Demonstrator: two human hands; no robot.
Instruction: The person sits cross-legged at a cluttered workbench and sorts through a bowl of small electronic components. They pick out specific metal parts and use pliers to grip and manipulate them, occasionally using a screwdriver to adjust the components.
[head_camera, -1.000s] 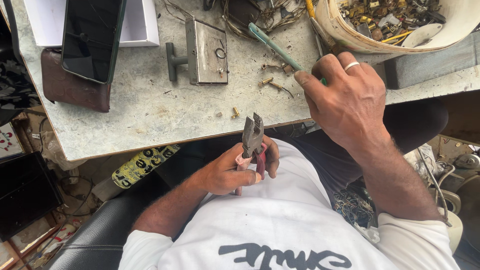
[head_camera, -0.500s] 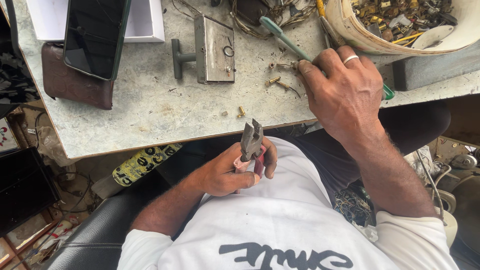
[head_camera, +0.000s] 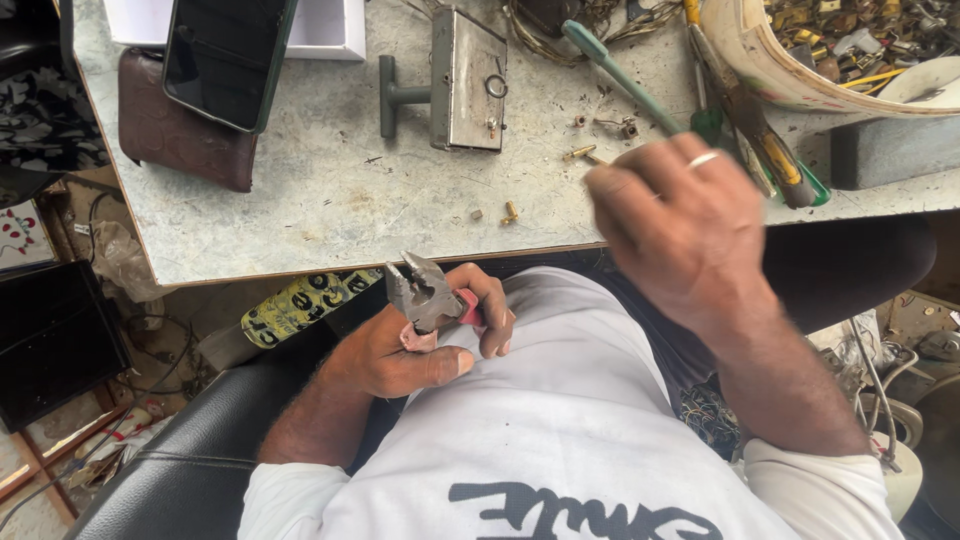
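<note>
My left hand (head_camera: 400, 352) rests against my white shirt below the table edge and grips red-handled pliers (head_camera: 422, 292), jaws pointing up toward the table. My right hand (head_camera: 680, 230), a ring on one finger, hovers blurred over the front edge of the grey stone table (head_camera: 330, 200), its fingers curled; whether it holds anything small is unclear. A green-handled screwdriver (head_camera: 620, 75) lies on the table just beyond it. A metal lock body (head_camera: 465, 80) with a side handle sits further back. Small brass screws (head_camera: 510, 211) lie loose in front of it.
A dark phone (head_camera: 225, 55) lies on a brown wallet (head_camera: 180, 140) at the left, beside a white box (head_camera: 330, 25). A pale tub (head_camera: 760, 70) of metal parts stands at the right, with a grey block (head_camera: 890, 150) and more screwdrivers (head_camera: 750, 120) by it.
My right hand has come off the green screwdriver and pulled back toward my body. The screwdriver now lies uncovered on the table. The left hand still holds the pliers.
</note>
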